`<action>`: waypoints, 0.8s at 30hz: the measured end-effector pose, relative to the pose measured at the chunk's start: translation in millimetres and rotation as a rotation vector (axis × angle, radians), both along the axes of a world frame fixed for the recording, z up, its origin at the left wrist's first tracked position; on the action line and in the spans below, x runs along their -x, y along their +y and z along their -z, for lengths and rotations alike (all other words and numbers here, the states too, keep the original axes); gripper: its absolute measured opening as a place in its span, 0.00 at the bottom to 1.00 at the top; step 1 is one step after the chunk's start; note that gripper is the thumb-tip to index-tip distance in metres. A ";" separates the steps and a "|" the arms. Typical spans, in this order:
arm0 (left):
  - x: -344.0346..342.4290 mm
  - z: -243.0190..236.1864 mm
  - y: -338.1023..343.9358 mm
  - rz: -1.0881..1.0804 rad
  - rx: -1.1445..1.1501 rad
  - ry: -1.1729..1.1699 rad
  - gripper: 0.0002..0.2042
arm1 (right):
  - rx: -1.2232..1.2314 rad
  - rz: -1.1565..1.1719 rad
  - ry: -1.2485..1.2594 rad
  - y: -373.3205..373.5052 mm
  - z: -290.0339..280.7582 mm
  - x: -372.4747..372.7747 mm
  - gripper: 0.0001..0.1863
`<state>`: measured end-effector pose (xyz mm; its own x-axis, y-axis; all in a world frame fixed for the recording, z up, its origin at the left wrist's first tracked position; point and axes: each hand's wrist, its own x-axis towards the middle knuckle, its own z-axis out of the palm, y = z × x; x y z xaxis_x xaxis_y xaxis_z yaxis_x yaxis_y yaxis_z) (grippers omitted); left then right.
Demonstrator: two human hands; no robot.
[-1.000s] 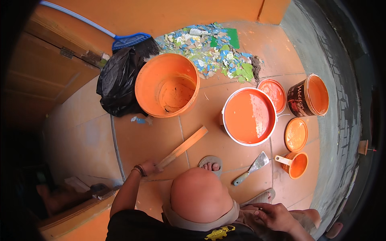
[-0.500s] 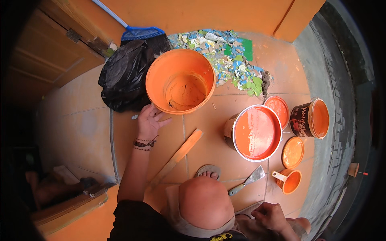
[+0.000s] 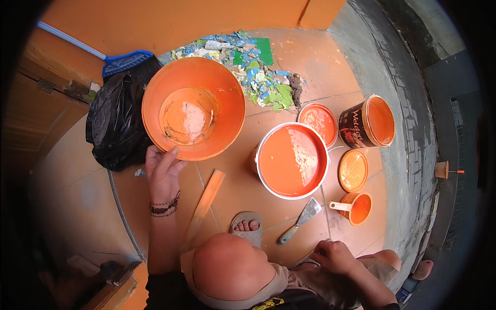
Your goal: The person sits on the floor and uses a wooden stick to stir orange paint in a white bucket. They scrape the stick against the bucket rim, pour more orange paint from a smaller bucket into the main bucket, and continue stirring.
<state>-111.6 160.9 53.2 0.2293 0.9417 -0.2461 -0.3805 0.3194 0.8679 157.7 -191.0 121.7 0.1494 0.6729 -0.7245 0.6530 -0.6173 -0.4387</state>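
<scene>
Orange bucket held at its near rim by the left hand, right hand apart from the work

The person's left hand is at the near-left rim of the large orange bucket. The thumb lies at the lip and the fingers reach up along the outside, so the hand appears to pinch the rim; the far fingertips are partly hidden. The bucket lies just beyond the fingers, at far left, its mouth tipped toward the person. Whether its base touches the floor cannot be told. Dark marks show on its glossy bottom.

The right hand is at near right, by the lap, fingers curled; whether it holds anything cannot be told.

Step in hand, as judged: handling and tilting the bucket by its rim. The next move would call for a firm thumb-and-finger hold and a path clear of the filled pail, which stands to the right, paint high inside. A one-point hold could let the bucket swing.

A wooden strip lies on the floor, nearer than the bucket. A scraper lies near the pail, with a handled dipper farther right. A black bag sits left of the bucket
</scene>
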 end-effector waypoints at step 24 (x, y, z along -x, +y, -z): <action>-89.4 19.1 -22.0 -0.065 0.163 0.008 0.16 | -0.424 1.285 0.391 109.1 108.5 -52.5 0.20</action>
